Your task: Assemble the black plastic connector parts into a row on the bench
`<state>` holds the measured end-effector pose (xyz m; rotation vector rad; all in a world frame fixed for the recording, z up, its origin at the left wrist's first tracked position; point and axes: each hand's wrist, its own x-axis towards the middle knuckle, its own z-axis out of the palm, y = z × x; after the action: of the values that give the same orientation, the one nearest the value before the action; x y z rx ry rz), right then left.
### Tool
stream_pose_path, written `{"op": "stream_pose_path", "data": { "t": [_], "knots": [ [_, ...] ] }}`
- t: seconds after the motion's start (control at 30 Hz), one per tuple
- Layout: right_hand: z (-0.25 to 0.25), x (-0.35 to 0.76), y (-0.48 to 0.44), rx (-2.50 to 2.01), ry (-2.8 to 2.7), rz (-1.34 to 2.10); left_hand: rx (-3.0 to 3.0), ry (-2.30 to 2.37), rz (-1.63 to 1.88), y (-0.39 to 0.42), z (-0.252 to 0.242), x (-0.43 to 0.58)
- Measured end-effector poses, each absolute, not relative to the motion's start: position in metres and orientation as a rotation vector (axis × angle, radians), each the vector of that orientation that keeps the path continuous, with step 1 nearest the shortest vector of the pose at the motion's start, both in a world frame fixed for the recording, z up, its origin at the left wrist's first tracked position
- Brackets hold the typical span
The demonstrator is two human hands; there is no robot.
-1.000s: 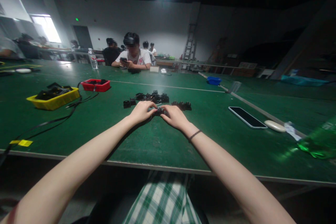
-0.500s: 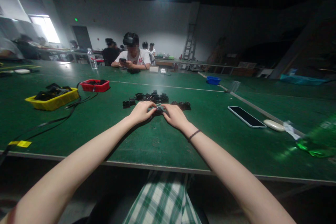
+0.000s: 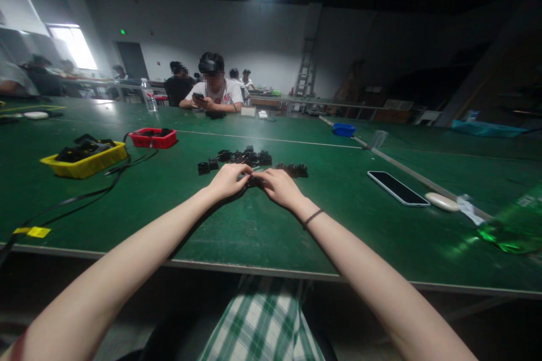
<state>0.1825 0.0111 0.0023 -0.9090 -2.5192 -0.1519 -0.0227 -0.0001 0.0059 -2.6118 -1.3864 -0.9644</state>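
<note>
Both hands meet over the green table [image 3: 249, 231], around a small black part [image 3: 253, 181]. My left hand [image 3: 231, 179] has its thumb and fingers closed on the part's left side. From the right, my right hand [image 3: 277, 183] grips the same part, its fingertips over the top. The fingers cover much of the part, so its shape is unclear. Just beyond the hands lies a loose pile of black parts [image 3: 249, 155], with two pieces [image 3: 204, 167] at its left. A short row of black parts [image 3: 296, 170] sits beside my right hand.
Yellow bin [image 3: 91, 163] and red bin [image 3: 154, 140] with black parts stand left, cables beside them. Right are a phone [image 3: 398, 188], a pale oval object [image 3: 441, 202], a green bottle [image 3: 516, 223] and a blue bin [image 3: 344, 130]. A person [image 3: 215, 90] sits opposite.
The fingers of my right hand have shifted slightly left, over the black part and closer to my left hand. My left hand has barely moved.
</note>
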Motion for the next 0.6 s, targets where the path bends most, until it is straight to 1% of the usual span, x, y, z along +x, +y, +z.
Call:
{"op": "stream_pose_path", "data": {
  "t": [0.23, 0.6],
  "knots": [
    [0.0037, 0.1822, 0.0094, -0.953, -2.493, -0.15, -2.623, -1.383, -1.002, 0.0017, 0.0043, -0.0235],
    [0.0046, 0.1821, 0.0089, -1.046, -2.423, -0.202, -2.626, -1.385, -0.938, 0.0001, 0.0058, -0.0224]
  ]
}}
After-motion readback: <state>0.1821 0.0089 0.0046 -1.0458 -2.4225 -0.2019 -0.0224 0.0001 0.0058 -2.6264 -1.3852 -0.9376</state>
